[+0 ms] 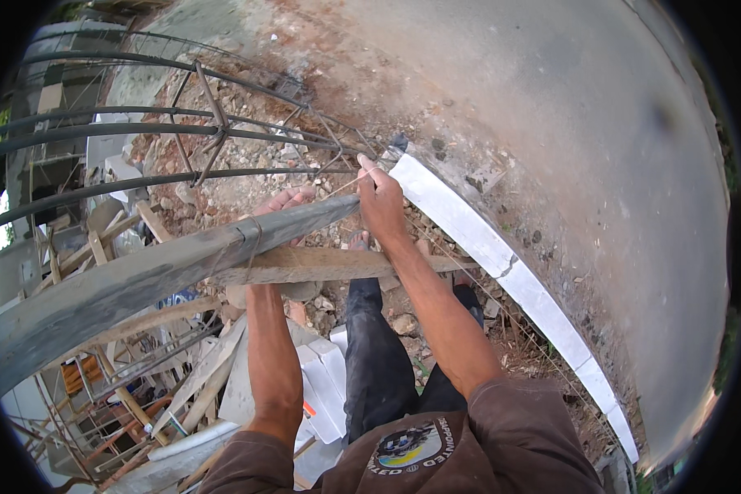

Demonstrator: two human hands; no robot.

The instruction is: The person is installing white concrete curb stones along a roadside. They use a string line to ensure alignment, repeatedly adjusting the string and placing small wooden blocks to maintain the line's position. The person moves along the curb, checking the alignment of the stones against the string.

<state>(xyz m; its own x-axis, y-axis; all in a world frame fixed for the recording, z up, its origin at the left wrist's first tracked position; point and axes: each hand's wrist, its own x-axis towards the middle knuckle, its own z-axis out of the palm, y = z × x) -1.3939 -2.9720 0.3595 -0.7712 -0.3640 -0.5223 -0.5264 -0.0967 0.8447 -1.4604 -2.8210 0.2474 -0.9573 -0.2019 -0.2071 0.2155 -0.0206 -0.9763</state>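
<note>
A grey, weathered wooden beam (140,272) runs from the left rim to a blunt end in front of the person; its face is scuffed and stained. A shorter brown timber (329,265), rough and paler, crosses below it and extends toward the right. A thin tie (258,235) loops around the beam near the crossing. A slender tan strand (342,188) slants between the two hands, just beyond the beam's end. The right hand (380,198) is closed to a pinch, thumb and forefinger together on the strand. The left hand (286,202), its forearm passing beneath the beam, has curled fingers near the strand's other end; the beam partly hides it, so I cannot tell whether it grips.

Outdoors, a smooth grey paved road (584,165) fills the right. Reddish, stony ground (247,123) borders it, spread with rubble. A rebar cage (140,128) of long dark bars reaches in from the upper left. A cracked white kerb (469,235) edges the road. Scrap planks (206,372) lie jumbled at lower left, beside smaller white blocks (325,387).
</note>
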